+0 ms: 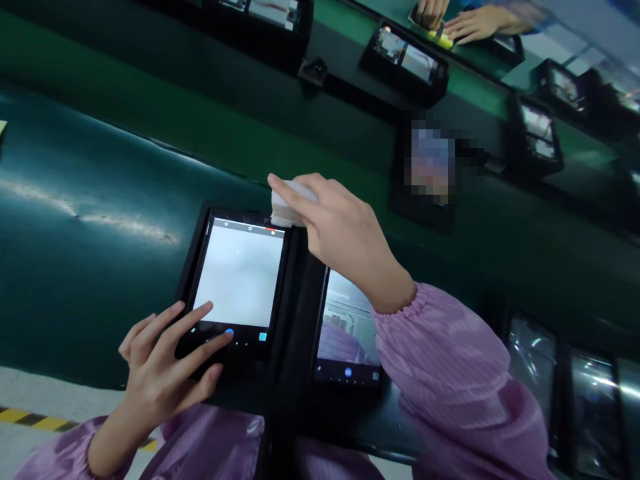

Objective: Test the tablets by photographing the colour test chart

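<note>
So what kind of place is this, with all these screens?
Probably an electronics factory line: a long green belt, tablets in black holders, more screens along the far side by another person's hands, and the right hand holding a white cloth.

Dim line, bright screens: a tilted, wide-angle view.
Overhead light leaves a pale glare streak on the dark green conveyor belt (100,223); the lit tablet screen (240,273) and white cloth (287,200) stand brightest. Film-wrapped panels (533,353) at right catch sharp highlights. Far corners bend and soften; one patch (433,163) is pixelated.
</note>
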### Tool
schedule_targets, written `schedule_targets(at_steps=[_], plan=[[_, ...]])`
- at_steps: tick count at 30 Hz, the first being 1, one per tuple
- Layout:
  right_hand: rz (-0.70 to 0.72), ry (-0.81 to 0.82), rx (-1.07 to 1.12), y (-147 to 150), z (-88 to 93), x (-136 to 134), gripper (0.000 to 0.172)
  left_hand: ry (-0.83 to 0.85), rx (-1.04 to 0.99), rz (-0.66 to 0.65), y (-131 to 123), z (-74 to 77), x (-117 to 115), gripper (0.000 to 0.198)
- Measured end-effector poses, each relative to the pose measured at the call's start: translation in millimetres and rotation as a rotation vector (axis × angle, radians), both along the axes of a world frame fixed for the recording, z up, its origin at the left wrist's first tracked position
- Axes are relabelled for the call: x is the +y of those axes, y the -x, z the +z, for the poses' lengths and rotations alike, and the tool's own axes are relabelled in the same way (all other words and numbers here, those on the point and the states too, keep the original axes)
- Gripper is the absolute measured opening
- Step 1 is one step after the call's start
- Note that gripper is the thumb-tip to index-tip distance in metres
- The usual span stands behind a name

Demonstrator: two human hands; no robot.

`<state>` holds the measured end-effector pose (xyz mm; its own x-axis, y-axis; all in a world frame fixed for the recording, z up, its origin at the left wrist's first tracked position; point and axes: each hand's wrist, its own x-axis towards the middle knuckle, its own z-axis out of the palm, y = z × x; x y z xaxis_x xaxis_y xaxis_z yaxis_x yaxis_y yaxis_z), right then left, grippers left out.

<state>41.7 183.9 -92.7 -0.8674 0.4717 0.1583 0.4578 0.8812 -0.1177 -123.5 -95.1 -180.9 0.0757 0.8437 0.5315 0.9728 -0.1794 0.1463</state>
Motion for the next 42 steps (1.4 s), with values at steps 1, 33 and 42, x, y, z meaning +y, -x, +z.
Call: schedule_targets(at_steps=[1,33,42], plan=[[0.000,0.010,0.004,0,0.0,0,0.076,-0.003,0.001,-0.003,0,0.2,0,0.021],[-0.556,0.262,0.195,-216,-33.8,-154,0.077,-0.218,-0.253,0.051,16,-19.4,-18,0.061],[-0.468,0.535,0.284,-192,-47.9,-164,0.112,-0.180,-0.175,-0.003,43,26.2,2,0.067]])
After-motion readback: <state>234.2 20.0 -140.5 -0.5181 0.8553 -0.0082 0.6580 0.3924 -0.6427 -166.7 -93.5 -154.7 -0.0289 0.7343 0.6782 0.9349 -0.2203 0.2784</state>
